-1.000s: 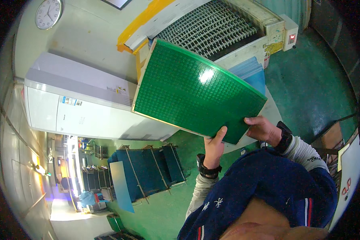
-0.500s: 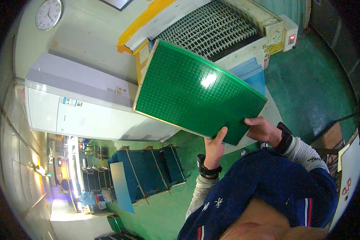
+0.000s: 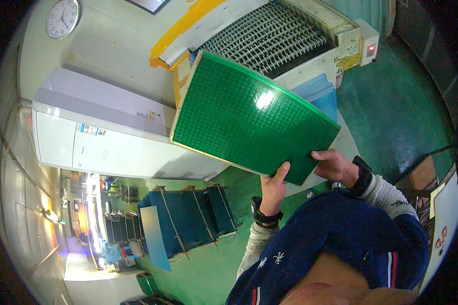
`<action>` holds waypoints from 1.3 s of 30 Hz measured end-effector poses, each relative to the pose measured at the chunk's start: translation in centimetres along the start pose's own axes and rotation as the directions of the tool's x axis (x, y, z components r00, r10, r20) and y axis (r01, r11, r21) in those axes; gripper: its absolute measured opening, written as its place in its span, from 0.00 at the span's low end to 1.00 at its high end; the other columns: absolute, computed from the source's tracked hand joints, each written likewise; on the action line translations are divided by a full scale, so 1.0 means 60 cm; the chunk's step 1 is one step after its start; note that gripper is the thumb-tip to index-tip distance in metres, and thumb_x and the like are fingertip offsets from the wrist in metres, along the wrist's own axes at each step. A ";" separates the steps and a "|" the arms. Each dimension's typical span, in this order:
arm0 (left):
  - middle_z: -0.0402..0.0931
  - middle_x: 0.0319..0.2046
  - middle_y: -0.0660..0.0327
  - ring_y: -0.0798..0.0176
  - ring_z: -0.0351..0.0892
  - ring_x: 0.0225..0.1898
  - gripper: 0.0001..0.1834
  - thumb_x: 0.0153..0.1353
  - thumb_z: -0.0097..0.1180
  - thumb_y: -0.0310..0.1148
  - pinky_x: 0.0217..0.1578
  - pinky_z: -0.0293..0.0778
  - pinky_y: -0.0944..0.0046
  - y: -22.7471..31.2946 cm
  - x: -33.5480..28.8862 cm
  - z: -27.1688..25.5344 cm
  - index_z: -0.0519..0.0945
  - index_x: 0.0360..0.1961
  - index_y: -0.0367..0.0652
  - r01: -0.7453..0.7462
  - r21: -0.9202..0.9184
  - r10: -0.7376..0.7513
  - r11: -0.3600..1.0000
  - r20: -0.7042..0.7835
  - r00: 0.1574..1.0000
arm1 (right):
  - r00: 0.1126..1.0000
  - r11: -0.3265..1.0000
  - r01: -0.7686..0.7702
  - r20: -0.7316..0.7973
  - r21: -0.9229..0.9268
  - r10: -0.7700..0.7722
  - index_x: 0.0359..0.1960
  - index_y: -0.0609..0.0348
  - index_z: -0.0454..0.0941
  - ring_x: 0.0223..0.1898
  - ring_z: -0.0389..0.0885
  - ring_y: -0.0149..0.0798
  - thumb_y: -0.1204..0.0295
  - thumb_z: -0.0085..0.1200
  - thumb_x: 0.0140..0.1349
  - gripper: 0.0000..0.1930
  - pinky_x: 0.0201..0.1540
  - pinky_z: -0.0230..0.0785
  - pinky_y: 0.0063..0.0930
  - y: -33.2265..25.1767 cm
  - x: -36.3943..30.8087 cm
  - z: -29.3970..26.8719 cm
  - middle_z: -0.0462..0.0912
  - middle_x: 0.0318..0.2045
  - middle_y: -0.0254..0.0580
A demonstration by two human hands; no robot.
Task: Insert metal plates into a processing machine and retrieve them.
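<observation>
"Where's the board (image 3: pixel 249 119)?"

"At eleven o'clock from both hands, shiny green side showing. The rollers (image 3: pixel 264 38) are past it at twelve, and blue sheets (image 3: pixel 318 91) peek out at two."

"What are the hands doing?"

"Both clamp its near end. The left hand (image 3: pixel 273 192) has its thumb on the green at five o'clock, the right hand (image 3: pixel 341 168) at four. The other fingers mostly hide, so I can't tell how they sit."

"How do you hold it well?"

"I think the far end wants to dip, so squeeze the same with both hands. Keep thumbs near the edge. Hands wider apart might stop wobbles."

"Anything different from a second ago?"

"Hardly! The far end is a tiny bit more toward three o'clock. The thumbs stay put."
</observation>
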State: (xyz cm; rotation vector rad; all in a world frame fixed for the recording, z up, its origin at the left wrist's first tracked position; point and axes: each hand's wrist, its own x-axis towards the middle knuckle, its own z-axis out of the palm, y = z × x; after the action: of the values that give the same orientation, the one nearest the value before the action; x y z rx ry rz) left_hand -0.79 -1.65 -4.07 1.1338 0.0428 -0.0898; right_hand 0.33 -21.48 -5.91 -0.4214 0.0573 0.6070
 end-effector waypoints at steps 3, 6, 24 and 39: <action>0.73 0.52 0.60 0.60 0.73 0.52 0.27 0.58 0.59 0.21 0.54 0.69 0.57 -0.001 0.000 0.002 0.68 0.59 0.43 -0.028 -0.002 0.028 1.000 0.001 1.000 | 1.000 1.000 -0.011 -0.028 0.000 0.011 0.60 0.57 0.69 0.57 0.74 0.42 0.70 0.59 0.58 0.26 0.60 0.64 0.42 0.001 0.001 -0.006 0.76 0.57 0.39; 0.73 0.52 0.60 0.60 0.74 0.52 0.26 0.58 0.59 0.21 0.54 0.69 0.57 -0.001 0.000 0.003 0.69 0.58 0.43 -0.038 0.003 0.038 0.999 -0.003 0.999 | 0.999 1.000 -0.010 -0.047 -0.003 0.010 0.59 0.57 0.69 0.57 0.74 0.42 0.70 0.59 0.58 0.26 0.60 0.64 0.41 0.004 0.001 -0.013 0.76 0.56 0.39; 0.75 0.51 0.60 0.61 0.74 0.51 0.25 0.59 0.59 0.23 0.52 0.70 0.59 -0.002 0.005 -0.004 0.69 0.57 0.43 -0.016 0.039 0.016 0.999 0.006 1.000 | 1.000 0.999 -0.009 -0.022 -0.033 0.009 0.59 0.57 0.69 0.57 0.74 0.40 0.68 0.56 0.60 0.24 0.61 0.64 0.39 0.005 0.007 -0.012 0.76 0.56 0.38; 0.75 0.50 0.61 0.63 0.75 0.49 0.23 0.58 0.61 0.26 0.51 0.70 0.60 0.005 0.005 -0.002 0.72 0.55 0.42 -0.039 0.075 0.039 0.996 0.004 0.999 | 1.000 1.000 -0.009 0.005 -0.002 0.009 0.60 0.57 0.68 0.58 0.73 0.41 0.68 0.58 0.59 0.26 0.62 0.63 0.42 0.009 0.015 -0.015 0.75 0.57 0.40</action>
State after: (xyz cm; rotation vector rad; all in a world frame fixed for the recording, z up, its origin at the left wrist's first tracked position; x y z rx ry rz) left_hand -0.47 -1.45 -3.87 1.2095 0.0151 -0.0585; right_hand 0.81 -20.97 -7.10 -0.4216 0.0538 0.6168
